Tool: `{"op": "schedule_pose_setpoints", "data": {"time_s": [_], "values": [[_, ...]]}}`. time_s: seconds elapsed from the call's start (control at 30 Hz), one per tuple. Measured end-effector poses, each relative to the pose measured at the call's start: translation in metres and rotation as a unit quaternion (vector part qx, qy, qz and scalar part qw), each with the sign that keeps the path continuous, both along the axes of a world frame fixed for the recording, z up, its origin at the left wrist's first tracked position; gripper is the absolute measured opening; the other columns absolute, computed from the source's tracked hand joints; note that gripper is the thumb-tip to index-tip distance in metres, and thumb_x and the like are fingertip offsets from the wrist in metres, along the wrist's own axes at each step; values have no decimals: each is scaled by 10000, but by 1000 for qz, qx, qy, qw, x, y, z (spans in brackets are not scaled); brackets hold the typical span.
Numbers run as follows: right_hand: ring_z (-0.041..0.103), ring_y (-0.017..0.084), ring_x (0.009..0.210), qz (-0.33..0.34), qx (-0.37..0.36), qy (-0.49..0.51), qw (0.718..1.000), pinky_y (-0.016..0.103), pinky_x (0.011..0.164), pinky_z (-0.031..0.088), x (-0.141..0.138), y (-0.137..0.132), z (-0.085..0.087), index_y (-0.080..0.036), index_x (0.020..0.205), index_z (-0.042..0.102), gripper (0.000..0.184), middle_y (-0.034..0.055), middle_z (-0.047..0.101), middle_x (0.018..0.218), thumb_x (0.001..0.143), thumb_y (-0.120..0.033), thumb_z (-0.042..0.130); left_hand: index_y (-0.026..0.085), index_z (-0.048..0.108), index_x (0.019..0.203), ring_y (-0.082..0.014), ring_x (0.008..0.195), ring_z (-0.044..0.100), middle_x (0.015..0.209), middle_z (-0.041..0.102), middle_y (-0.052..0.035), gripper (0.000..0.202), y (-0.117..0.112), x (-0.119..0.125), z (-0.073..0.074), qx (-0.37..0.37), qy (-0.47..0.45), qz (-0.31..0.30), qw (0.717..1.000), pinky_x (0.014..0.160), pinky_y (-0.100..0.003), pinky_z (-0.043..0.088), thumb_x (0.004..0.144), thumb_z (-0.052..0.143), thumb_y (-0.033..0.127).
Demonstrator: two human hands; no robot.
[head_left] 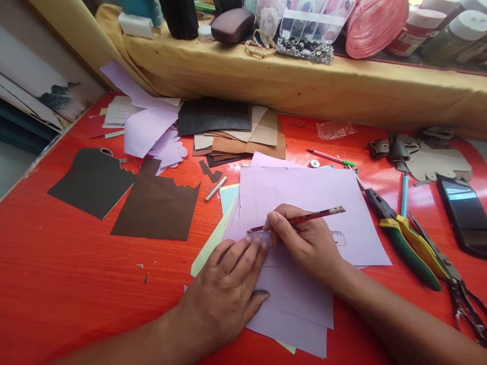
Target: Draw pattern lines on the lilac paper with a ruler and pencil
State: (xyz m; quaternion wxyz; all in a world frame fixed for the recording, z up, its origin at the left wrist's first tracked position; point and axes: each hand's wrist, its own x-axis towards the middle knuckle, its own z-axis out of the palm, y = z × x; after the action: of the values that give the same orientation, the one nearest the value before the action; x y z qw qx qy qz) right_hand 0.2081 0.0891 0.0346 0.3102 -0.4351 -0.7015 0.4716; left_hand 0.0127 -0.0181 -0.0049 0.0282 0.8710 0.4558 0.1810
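Observation:
My right hand is closed around a red and black pencil, whose tip meets the left end of a clear ruler. The ruler lies flat on a lilac paper sheet; its middle is hidden under my right hand. My left hand lies flat, fingers stretched out, its fingertips at the ruler's lower edge, pressing on the paper. Faint drawn lines show on the sheet. More lilac sheets and a pale green sheet lie beneath.
Pliers, scissors and a phone lie at the right. Brown leather and dark leather pieces are at the left. Stacked leather sits at the back, below a cloth-covered shelf crowded with jars and boxes.

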Motion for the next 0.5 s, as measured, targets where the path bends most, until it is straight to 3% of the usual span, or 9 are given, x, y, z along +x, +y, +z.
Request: {"op": "schedule_pose_setpoints", "data": {"time_s": [0.17, 0.5], "values": [[626, 174, 621, 11, 8, 5, 1000, 310, 640, 499, -1, 0, 0, -237, 760, 625, 387, 1, 654, 667, 1130, -327, 552, 66, 614, 1549, -282, 1419, 556, 1511, 710, -127, 554, -1, 0, 1, 2, 5, 0, 1000, 1243, -445, 328, 1188, 457, 457], [617, 164, 614, 18, 12, -18, 1000, 307, 651, 473, 7, 3, 2, -239, 743, 611, 406, -12, 646, 652, 1133, -327, 539, 70, 615, 1542, -279, 1403, 563, 1481, 722, -132, 537, 1, 1, 0, 4, -3, 3, 1000, 1245, -445, 325, 1190, 447, 440]]}}
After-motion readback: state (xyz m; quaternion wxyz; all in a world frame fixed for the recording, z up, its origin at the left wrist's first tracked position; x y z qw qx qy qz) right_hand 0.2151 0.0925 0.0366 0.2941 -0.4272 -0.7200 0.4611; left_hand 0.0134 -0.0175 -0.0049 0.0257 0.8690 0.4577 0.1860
